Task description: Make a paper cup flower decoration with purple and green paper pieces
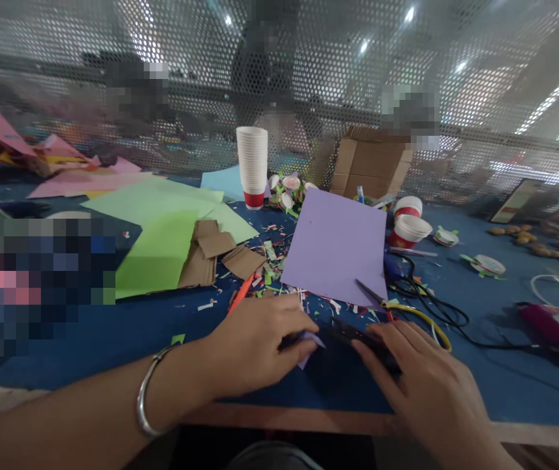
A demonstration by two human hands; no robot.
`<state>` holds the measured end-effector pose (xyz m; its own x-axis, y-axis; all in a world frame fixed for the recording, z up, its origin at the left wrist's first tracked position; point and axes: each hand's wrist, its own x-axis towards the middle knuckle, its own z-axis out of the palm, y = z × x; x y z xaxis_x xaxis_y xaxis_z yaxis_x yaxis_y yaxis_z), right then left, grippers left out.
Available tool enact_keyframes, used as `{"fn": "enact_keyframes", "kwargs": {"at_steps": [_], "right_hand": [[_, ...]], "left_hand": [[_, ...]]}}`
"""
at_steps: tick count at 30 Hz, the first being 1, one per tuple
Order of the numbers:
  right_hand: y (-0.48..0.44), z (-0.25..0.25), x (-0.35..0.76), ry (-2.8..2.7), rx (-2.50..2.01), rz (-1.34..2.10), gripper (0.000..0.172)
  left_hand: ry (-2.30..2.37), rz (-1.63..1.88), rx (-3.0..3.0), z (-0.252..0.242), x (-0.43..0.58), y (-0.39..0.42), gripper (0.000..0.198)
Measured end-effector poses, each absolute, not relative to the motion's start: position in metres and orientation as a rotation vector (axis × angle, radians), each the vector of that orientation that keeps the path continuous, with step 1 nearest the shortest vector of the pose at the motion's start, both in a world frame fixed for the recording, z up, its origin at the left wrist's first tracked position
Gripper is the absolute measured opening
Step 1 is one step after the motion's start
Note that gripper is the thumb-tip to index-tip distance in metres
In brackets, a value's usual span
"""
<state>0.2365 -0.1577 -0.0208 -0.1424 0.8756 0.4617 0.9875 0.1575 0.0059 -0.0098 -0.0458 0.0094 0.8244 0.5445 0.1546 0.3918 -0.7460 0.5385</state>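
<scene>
My left hand (pixel 255 343), with a metal bangle on the wrist, pinches a small purple paper piece (pixel 309 346) near the table's front edge. My right hand (pixel 421 378) lies flat next to it, its fingers on a dark object (pixel 358 334) whose shape I cannot make out. A purple paper sheet (pixel 335 245) lies just beyond both hands. Yellow-handled scissors (pixel 397 303) rest at that sheet's near right corner.
Green paper sheets (pixel 162 235), cardboard pieces (pixel 211 251) and paper scraps lie at left and centre. A stack of paper cups (pixel 253 166), red-and-white cups (pixel 409 228), a cardboard box (pixel 372 163) and a black cable (pixel 436 307) stand further back. A mesh screen closes off the back.
</scene>
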Motion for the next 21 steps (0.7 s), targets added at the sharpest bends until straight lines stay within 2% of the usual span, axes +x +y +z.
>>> {"fn": "enact_keyframes", "kwargs": {"at_steps": [4,9,11,13,15,19,21], "right_hand": [[-0.163,-0.025,0.259,-1.933,-1.787,-0.487,0.021],[-0.168,-0.037,0.286,-1.849,-1.905,-0.474,0.032],[-0.167,-0.042,0.292,-1.881,-1.872,-0.455,0.030],[-0.165,-0.046,0.295,-1.907,-1.825,-0.446,0.025],[-0.163,-0.049,0.297,-1.909,-1.805,-0.440,0.022],[-0.162,-0.051,0.300,-1.852,-1.854,-0.362,0.025],[-0.162,-0.053,0.301,-1.820,-1.878,-0.303,0.028]], "left_hand": [[0.899,0.548,2.357,0.022,-0.009,-0.020,0.023],[1.192,0.712,1.910,0.028,0.009,0.036,0.053],[1.215,0.729,1.830,0.019,0.021,0.059,0.065],[1.207,0.737,1.787,0.008,0.032,0.076,0.066],[1.176,0.737,1.764,-0.002,0.041,0.086,0.056],[1.112,0.824,1.812,-0.006,0.052,0.084,0.012],[1.092,0.927,1.858,-0.002,0.052,0.078,0.009]]}}
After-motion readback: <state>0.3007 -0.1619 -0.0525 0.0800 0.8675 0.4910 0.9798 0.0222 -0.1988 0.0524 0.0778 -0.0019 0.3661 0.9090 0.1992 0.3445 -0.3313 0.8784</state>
